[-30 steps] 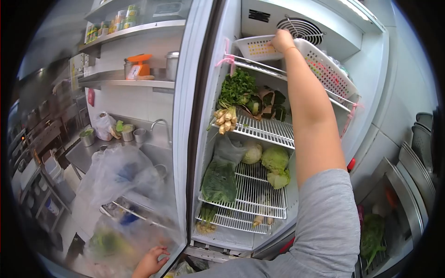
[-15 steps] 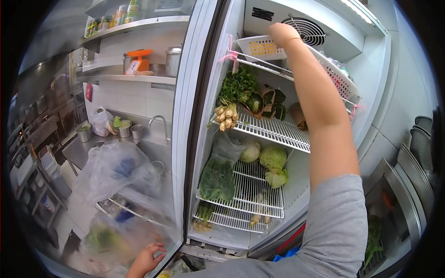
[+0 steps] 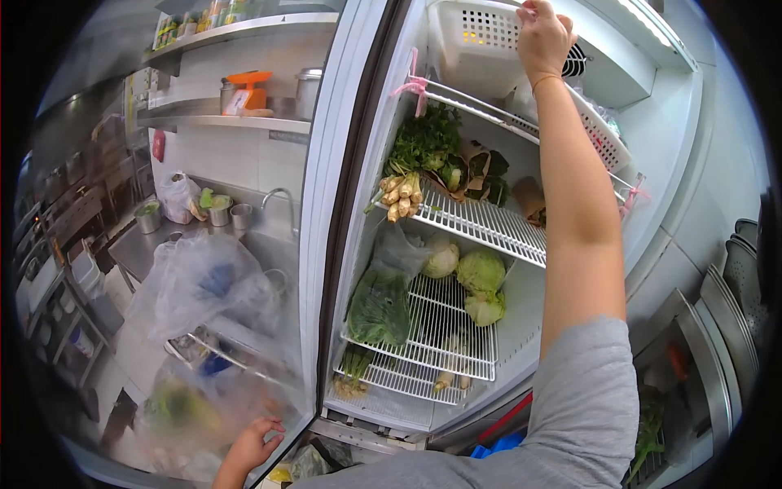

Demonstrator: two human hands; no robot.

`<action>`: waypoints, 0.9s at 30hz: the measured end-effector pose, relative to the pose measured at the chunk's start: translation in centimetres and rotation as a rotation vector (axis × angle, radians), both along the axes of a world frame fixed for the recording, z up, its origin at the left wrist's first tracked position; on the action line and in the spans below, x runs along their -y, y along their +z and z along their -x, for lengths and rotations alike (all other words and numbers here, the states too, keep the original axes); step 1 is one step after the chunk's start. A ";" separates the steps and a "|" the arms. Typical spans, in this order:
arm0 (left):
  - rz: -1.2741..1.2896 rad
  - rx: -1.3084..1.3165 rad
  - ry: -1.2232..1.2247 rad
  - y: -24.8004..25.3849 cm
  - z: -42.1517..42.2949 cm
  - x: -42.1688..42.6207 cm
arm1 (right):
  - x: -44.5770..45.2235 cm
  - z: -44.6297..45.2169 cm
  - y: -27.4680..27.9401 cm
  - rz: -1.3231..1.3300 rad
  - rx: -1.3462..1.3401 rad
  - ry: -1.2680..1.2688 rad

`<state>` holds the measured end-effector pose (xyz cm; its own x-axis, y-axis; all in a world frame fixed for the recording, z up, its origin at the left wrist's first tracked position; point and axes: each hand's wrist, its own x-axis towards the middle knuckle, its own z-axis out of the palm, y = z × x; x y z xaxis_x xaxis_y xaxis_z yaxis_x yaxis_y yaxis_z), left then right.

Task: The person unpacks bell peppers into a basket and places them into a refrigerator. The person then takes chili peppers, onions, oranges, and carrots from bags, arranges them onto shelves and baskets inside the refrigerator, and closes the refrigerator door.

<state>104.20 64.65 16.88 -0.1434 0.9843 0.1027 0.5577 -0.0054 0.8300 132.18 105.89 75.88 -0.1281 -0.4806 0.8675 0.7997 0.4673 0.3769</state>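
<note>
My right hand (image 3: 546, 39) reaches up to the top shelf of an upright fridge. Its fingers are closed on the rim of a white perforated plastic basket (image 3: 472, 50), which is tipped up with something yellow showing through its holes. A second white basket (image 3: 601, 130) sits to its right, partly behind my forearm. Low on the left, my left hand (image 3: 254, 447) is beside the glass door (image 3: 295, 359), fingers loosely bent and apart, with nothing seen in them. Whether it touches the glass I cannot tell.
Lower wire shelves (image 3: 481, 224) carry leafy herbs (image 3: 428, 138), pale roots (image 3: 401, 196), cabbages (image 3: 481, 270) and bagged greens (image 3: 380, 306). Pink ties (image 3: 418, 85) mark the top shelf's corners. Through the glass show plastic bags (image 3: 208, 281), a sink and an orange scale (image 3: 248, 92). Metal trays (image 3: 729, 314) stand at right.
My right hand has lifted the front of the white basket, which now tilts up and shows more of its side. My left hand's fingers have curled slightly. The view has shifted a little.
</note>
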 end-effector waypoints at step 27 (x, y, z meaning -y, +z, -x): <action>0.272 1.551 -0.571 14.2 -17.8 -12.4 | 25.1 -18.1 -43.9 0.434 -0.208 0.688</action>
<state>122.01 77.09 31.07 0.4197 0.9065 0.0458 -0.7582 0.3224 0.5667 150.29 80.76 32.00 0.2544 -0.0110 0.9670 0.3163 0.9459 -0.0725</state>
